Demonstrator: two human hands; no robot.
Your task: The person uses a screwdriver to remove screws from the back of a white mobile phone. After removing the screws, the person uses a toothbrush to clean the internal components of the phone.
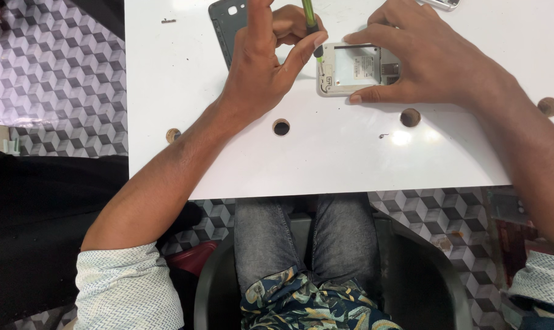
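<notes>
My left hand [266,58] pinches a thin green screwdriver [310,15] between thumb and fingers, its dark tip at the top left corner of an opened white phone [353,68]. The phone lies back-up on the white table [326,153] with its cover off and inner frame showing. My right hand [426,58] presses on the phone's right side, thumb along the near edge and fingers over the far edge. The dark grey back cover [225,24] lies flat behind my left hand.
Round holes [281,127] pierce the tabletop near the front. Two tiny screws lie loose, one near the front [383,135] and one at the far left [167,21]. Part of another device [441,4] shows at the top edge. A patterned floor lies to the left.
</notes>
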